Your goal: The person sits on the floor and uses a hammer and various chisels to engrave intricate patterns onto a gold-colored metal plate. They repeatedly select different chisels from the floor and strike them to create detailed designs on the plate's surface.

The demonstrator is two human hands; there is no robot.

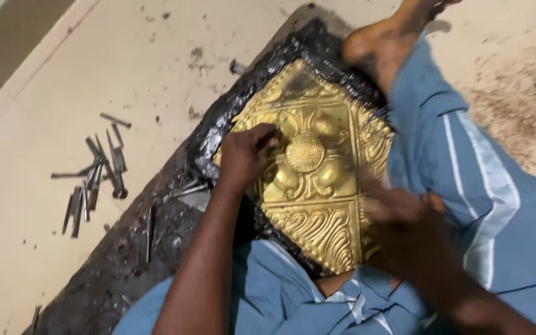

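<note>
Beige floor (94, 74), black pitch board (125, 260), steel punches (94, 180)

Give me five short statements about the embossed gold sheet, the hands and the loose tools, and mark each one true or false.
1. The left hand rests on the embossed gold-coloured metal sheet. True.
2. The sheet sits in a black, tar-like bed. True.
3. The grey metal punches are stacked on the sheet. False: they lie scattered on the pale floor, left of the black bed.
4. The right hand is sharply in focus. False: it is blurred, at the sheet's right edge.
5. A bare foot lies at the sheet's top corner. True.
</note>
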